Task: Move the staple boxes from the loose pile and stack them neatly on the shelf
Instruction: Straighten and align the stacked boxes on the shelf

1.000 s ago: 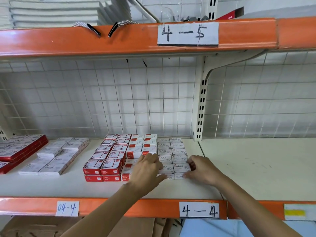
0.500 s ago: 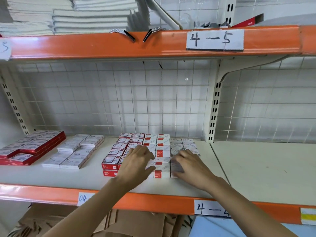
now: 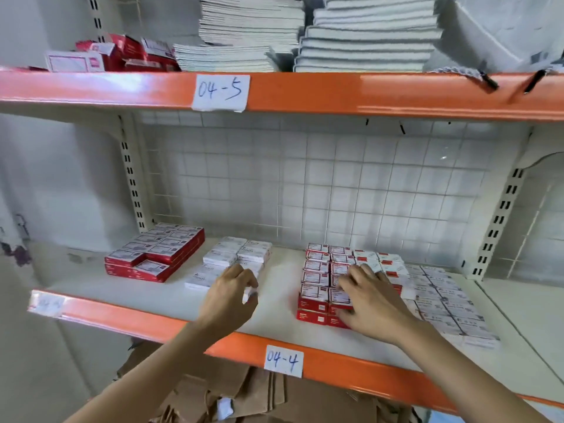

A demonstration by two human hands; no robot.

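Orange-edged shelving fills your view, backed by a white wire grid, with the working shelf marked by a handwritten label reading 04-4 on its front rail. At your 12 o'clock, slightly right, the red and white staple boxes stand in tidy rows two layers high, and a flat field of white staple boxes adjoins them toward 2 o'clock. Your right hand lies on the front of the red block, fingers spread and fairly straight across the box tops, thumb down against the front face; it grips nothing that can be confirmed. Your left hand sits at 11 o'clock, at the near end of a smaller group of white boxes, fingers curled round a small white box; the grip appears to be a pinch, though blur prevents certainty. Farther toward 10 o'clock a low stack of red boxes rests on the same shelf, apart from the white group. On the upper shelf, labelled 04-5, stacks of notebooks sit beside loose red cartons. Brown cardboard lies below the shelf rail.
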